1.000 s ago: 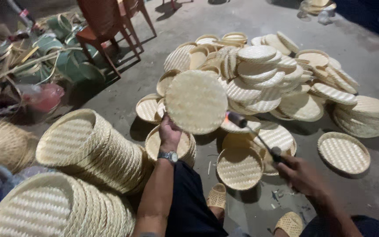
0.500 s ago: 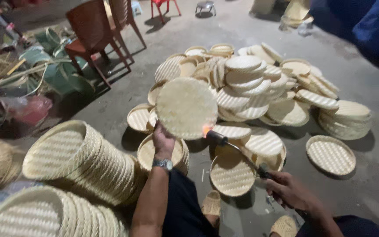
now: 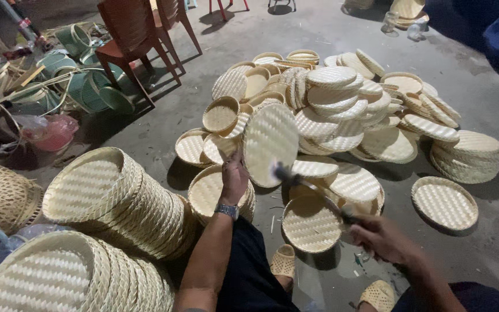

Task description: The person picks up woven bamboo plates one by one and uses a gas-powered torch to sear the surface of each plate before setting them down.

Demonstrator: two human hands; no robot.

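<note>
My left hand [image 3: 234, 178] grips the lower edge of a round woven bamboo tray [image 3: 270, 143], held upright and turned partly edge-on. A watch sits on that wrist. My right hand [image 3: 380, 236] holds the dark handle of a long thin tool [image 3: 310, 188], its tip blurred and touching the tray's lower right rim. Below the hands lie a stack of woven trays [image 3: 210, 192] and a single tray [image 3: 310, 224] on the floor.
A big heap of woven trays [image 3: 342, 98] covers the concrete floor ahead, with stacks at the right [image 3: 469, 155] and one loose tray [image 3: 444, 202]. Two long tipped stacks [image 3: 116, 199] lie at my left. A red chair [image 3: 131, 40] and green bamboo rings [image 3: 82, 86] stand behind.
The tray has turned from facing me to more edge-on. The tool in my right hand has swung up against the tray's lower rim.
</note>
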